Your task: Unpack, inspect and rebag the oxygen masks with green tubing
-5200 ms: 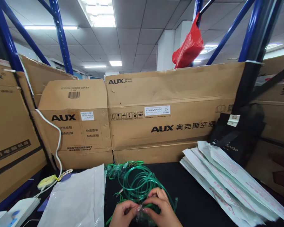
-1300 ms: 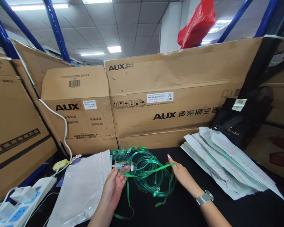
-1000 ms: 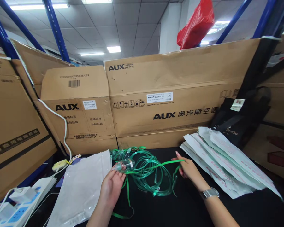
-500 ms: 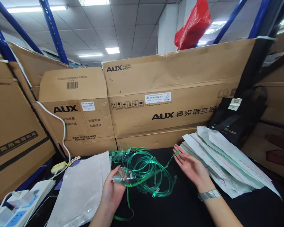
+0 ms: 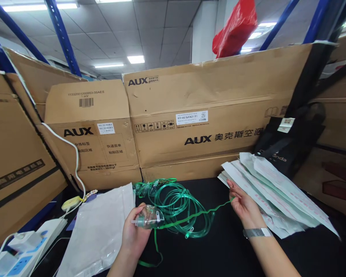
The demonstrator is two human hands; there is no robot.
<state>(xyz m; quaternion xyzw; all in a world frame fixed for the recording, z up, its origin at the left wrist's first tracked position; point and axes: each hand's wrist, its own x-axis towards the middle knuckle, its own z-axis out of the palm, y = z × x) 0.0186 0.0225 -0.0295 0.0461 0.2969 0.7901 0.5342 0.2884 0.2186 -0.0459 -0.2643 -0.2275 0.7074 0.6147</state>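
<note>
My left hand (image 5: 137, 234) is closed around a clear plastic mask (image 5: 146, 220) just above the black table (image 5: 219, 250). A green elastic strap (image 5: 194, 216) runs taut from the mask to my right hand (image 5: 243, 206), which pinches its far end beside the pouches. Another loop of the strap (image 5: 150, 254) hangs down below my left hand. Coiled green tubing (image 5: 178, 204) lies on the table between my hands, with more clear masks (image 5: 144, 188) behind it.
A white plastic bag (image 5: 98, 231) lies flat at the left. A fanned stack of paper pouches (image 5: 273, 192) sits at the right. Cardboard boxes (image 5: 202, 123) wall the back. A power strip (image 5: 31, 246) is at the lower left, a black bag (image 5: 294, 142) at the right.
My right hand has closed on the green strap and pulled it out to the right, stretching it taut. My left hand keeps hold of the mask, slightly lower.
</note>
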